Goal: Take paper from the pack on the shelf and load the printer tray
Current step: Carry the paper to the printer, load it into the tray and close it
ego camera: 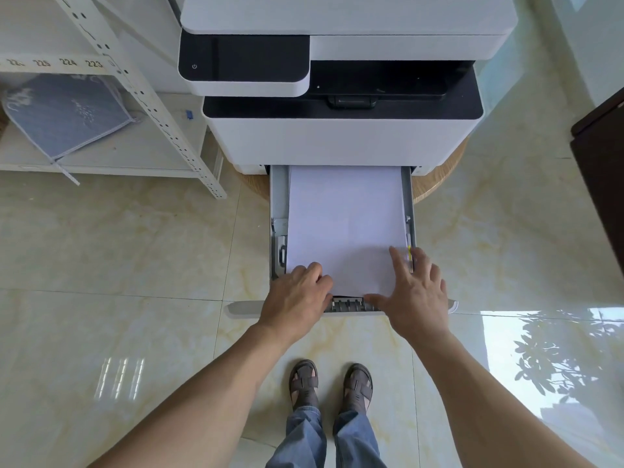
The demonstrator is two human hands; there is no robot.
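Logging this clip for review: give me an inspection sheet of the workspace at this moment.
Surface: glossy cream marble-pattern tiled floor.
Job's things: white paper stack lying in the pulled-out grey printer tray of the white-and-black printer.
Clutter: blue-grey fabric cushion on the white metal shelf.
Hands: left hand and right hand resting on the paper's near edge.
Cables: nothing seen.
Surroundings: dark wooden furniture at right.

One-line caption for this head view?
Both hands, left hand and right hand, press a paper stack into the printer's pulled-out tray.
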